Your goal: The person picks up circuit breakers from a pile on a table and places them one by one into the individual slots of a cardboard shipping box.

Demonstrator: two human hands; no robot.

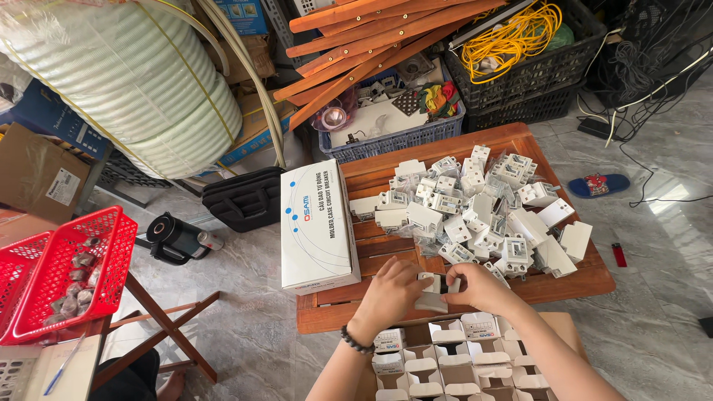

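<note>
Hands: left hand (pixel 391 291) and right hand (pixel 481 285), fingers of both closed on one small white breaker (pixel 434 291), held over the tabletop (pixel 587 278) edge.
Done: rows of small cartons (pixel 445 360) standing in the big box below.
Left: large heap of loose breakers (pixel 475 212) unpacked, by the look of it.

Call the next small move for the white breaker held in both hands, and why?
Probably lower the white breaker into an open small box in the carton just below. Left hand and right hand hold it right above those boxes, whose flaps stand open.
</note>
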